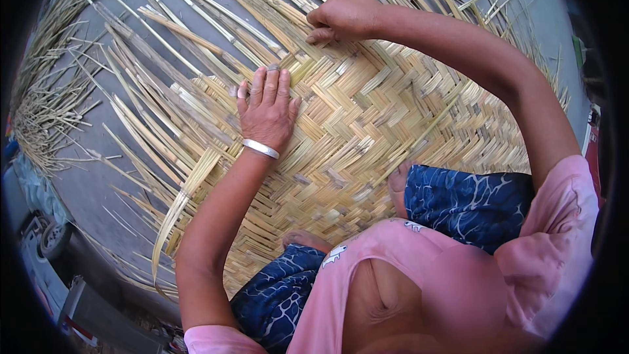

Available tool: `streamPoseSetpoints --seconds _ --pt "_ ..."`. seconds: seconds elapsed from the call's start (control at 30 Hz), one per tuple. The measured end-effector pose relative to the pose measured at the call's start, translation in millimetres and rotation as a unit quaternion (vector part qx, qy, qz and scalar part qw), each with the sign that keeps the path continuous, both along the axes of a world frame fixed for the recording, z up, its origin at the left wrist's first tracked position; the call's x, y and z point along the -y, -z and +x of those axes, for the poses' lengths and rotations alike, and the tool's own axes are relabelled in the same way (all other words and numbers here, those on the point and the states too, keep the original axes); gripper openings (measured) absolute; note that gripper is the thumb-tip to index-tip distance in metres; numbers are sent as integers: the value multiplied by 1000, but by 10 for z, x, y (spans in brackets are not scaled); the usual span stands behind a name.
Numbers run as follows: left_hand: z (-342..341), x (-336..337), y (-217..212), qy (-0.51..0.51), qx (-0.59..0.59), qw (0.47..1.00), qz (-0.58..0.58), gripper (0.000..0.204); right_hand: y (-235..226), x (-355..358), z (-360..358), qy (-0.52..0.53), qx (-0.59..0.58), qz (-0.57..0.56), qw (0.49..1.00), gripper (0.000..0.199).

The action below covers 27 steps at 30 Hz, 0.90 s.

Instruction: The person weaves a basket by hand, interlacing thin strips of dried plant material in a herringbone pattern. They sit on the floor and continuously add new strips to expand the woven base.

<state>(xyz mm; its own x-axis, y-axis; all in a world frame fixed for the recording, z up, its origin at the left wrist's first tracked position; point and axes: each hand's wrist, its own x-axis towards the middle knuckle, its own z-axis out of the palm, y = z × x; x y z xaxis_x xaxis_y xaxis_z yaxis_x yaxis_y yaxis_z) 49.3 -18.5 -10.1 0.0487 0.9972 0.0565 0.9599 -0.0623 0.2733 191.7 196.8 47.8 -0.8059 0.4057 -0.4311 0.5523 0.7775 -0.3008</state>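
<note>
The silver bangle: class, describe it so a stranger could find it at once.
Start at the big woven bamboo mat. The left hand lies flat on its left part. At that wrist sits the silver bangle, the only shiny metal thing among the pale strips.

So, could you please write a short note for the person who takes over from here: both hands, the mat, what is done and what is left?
Left hand: open, flat, palm down on the pale woven bamboo-strip mat, near its left woven edge; silver bangle on the wrist.
Right hand: fingers curled, pressing on strips at the mat's far edge; whether it grips one cannot be told.
Mat: lies on the grey ground, under the person's bare feet and knees.
Done: the centre is woven in a herringbone pattern.
Left: long loose bamboo strips fan out unwoven at the left and far sides.
</note>
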Motion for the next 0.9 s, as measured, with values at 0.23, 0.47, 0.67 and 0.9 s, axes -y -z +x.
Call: streamPoseSetpoints --seconds 0.23,0.47,0.67,0.9 --pt "-28 -55 -31 23 -4 1000 11 47 125 -13 45 -28 18 33 999 37" --pt "67 -309 -303 -2 20 999 43 41 -75 -173 108 -14 29 8 999 29" --pt "456 -984 -482 -53 235 966 -92 45 -236 -359 348 -13 -25 -56 998 23" --pt "331 -1426 -447 -80 320 910 -253 30 -205 -635 431 118 -9 -320 940 30"
